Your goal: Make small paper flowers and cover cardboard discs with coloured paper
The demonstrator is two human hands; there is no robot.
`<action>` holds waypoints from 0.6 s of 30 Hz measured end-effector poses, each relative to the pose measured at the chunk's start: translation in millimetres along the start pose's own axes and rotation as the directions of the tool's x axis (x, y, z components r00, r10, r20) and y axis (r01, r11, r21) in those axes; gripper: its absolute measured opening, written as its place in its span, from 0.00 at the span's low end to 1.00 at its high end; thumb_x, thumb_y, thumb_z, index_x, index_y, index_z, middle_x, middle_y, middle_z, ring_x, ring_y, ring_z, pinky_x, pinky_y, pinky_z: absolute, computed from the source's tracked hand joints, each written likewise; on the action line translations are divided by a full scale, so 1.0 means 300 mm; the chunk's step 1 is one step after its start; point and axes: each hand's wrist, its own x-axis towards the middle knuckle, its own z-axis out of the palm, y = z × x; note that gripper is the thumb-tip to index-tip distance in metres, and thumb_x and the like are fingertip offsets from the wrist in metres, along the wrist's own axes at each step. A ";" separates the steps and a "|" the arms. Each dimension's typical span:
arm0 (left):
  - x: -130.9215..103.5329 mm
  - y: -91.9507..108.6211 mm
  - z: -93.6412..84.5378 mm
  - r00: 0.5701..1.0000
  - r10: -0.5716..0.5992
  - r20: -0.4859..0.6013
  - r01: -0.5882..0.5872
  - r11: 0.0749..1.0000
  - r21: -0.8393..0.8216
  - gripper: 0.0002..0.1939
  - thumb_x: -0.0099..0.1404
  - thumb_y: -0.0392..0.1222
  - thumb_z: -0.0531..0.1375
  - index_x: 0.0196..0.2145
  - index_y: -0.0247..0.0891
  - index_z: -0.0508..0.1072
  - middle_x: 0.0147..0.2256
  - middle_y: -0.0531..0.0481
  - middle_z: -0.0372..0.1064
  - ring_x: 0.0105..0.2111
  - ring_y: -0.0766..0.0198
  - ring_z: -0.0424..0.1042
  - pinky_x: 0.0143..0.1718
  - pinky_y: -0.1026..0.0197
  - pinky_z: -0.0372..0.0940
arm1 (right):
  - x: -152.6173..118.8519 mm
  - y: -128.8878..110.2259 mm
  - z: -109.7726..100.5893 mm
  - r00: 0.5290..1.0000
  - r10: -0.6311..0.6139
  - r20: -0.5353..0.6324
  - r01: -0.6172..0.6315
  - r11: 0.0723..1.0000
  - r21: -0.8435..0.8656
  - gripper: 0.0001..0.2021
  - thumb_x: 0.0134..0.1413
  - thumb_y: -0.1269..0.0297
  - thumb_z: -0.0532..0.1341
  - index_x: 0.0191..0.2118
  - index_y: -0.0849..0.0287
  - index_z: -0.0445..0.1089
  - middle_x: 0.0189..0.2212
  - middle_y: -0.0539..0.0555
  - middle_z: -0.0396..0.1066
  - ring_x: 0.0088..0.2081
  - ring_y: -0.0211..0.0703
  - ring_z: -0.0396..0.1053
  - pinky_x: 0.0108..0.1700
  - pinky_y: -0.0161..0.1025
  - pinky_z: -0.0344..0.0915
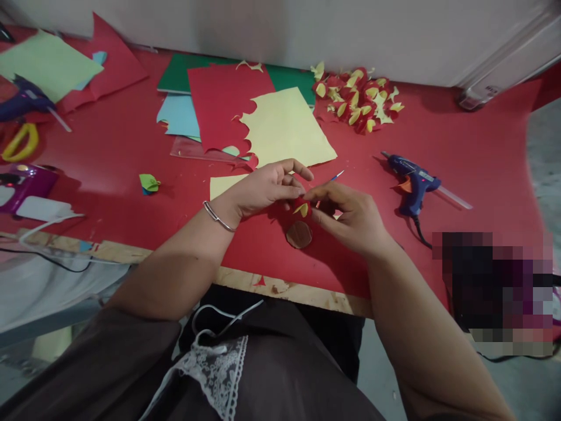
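Observation:
A small red and yellow paper flower is between my two hands, near the table's front edge. My left hand pinches its left side with thumb and fingers, the index finger stretched out above. From the right, my right hand grips the flower with thumb and fingertips. A thin stick with a blue and white tip pokes out above the right fingers; its other end is hidden. Just below the flower shows a round brown cardboard disc, partly covered.
Behind my hands lie cut yellow paper, red paper and a heap of paper flowers. One blue glue gun lies right, another glue gun left. Yellow-handled scissors and a green paper piece are left.

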 end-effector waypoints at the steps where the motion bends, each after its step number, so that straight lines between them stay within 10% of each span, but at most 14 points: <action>1: 0.000 -0.001 0.005 1.000 0.015 -0.024 -0.014 1.000 0.022 0.12 0.67 0.33 0.68 0.47 0.36 0.74 0.30 0.52 0.74 0.26 0.70 0.72 0.30 0.65 0.66 | 0.000 -0.001 0.000 1.000 0.011 0.001 -0.011 1.000 0.004 0.06 0.65 0.64 0.65 0.44 0.55 0.80 0.36 0.53 0.81 0.29 0.38 0.72 0.33 0.37 0.68; 9: -0.036 0.013 0.027 0.931 0.236 -0.278 -0.178 0.959 0.218 0.11 0.68 0.41 0.70 0.45 0.40 0.74 0.37 0.50 0.74 0.34 0.65 0.78 0.35 0.62 0.73 | 0.011 -0.014 -0.010 0.984 0.156 -0.086 -0.158 0.987 -0.014 0.07 0.62 0.58 0.67 0.39 0.56 0.78 0.31 0.51 0.80 0.26 0.37 0.68 0.32 0.37 0.65; 18: -0.064 0.036 0.034 0.955 0.279 -0.101 -0.235 0.919 0.316 0.15 0.64 0.46 0.74 0.42 0.39 0.75 0.43 0.46 0.77 0.40 0.62 0.78 0.44 0.58 0.74 | 0.009 0.009 -0.007 0.970 0.175 -0.169 -0.175 0.984 0.019 0.09 0.64 0.55 0.68 0.39 0.56 0.77 0.33 0.52 0.80 0.27 0.37 0.67 0.32 0.37 0.64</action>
